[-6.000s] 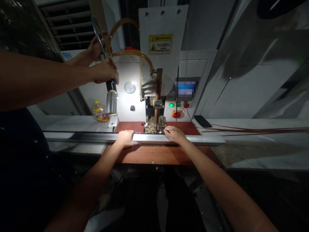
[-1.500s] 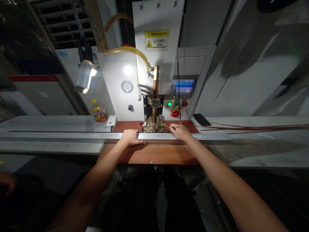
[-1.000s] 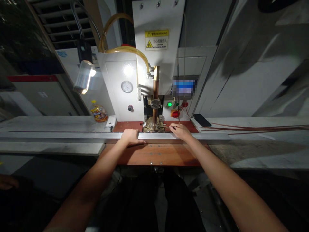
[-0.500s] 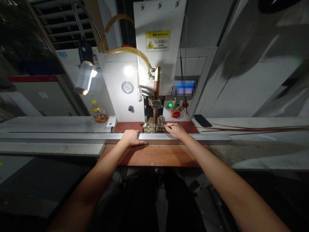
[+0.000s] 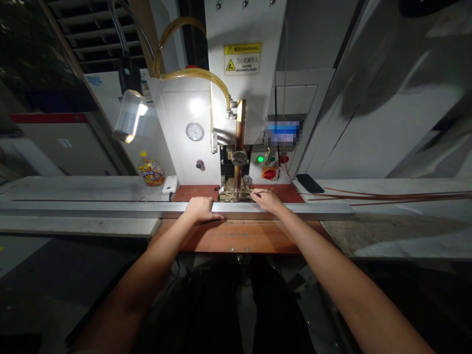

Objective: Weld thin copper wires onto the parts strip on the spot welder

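Observation:
A long silvery metal bar (image 5: pixel 121 210) lies crosswise in front of the machine. My left hand (image 5: pixel 200 209) grips it left of centre, fingers over the top and thumb along the near side. Just right of the machine's brass-coloured fixture (image 5: pixel 228 189), my right hand (image 5: pixel 266 199) is closed in a pinch on a thin rod (image 5: pixel 271 189), its wrist over the bar. Only a short, fine stretch of that rod shows. Above the fixture stands an upright copper-coloured post (image 5: pixel 239 135), its lower tip close behind the bar between my hands.
A gooseneck lamp (image 5: pixel 129 118) shines from the left. On the bench are a drink bottle (image 5: pixel 151 169), a white box (image 5: pixel 170 185), a black phone (image 5: pixel 309 184) and several thin brown rods (image 5: pixel 387 196). A red-brown board (image 5: pixel 206 237) lies under the bar.
Both hands keep nearly the same places on and beside the bar. The view has shifted very slightly; nothing was taken hold of or let go.

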`<state>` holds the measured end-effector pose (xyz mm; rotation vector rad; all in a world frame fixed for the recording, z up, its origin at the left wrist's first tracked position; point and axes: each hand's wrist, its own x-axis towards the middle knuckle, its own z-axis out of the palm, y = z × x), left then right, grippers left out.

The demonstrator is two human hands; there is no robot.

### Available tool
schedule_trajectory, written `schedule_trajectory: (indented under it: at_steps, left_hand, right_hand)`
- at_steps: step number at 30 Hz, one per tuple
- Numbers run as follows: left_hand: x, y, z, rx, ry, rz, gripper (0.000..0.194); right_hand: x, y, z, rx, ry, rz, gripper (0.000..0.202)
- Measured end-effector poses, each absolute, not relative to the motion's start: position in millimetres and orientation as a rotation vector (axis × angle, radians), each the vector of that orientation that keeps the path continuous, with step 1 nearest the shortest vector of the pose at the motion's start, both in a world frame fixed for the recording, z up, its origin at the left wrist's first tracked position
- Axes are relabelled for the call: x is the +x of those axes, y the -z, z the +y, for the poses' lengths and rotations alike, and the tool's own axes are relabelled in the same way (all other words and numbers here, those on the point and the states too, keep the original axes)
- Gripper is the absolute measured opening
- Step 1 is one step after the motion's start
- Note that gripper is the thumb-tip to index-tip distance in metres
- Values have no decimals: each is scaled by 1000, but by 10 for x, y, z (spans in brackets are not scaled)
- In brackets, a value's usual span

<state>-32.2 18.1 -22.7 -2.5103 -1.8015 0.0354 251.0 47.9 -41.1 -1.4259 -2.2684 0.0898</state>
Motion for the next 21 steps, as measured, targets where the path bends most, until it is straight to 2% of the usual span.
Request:
schedule_trajectory:
  at_steps: [13,21]
  left_hand:
    - [-320,220,178,-2510,-30,-1808,80]
    - [-326,227,181,-2524,-28,-1808,80]
  right_hand:
    - [2535,411,499,-1328,-308,-2207,36]
    - [2509,424,502,-1375,-195,-2277,34]
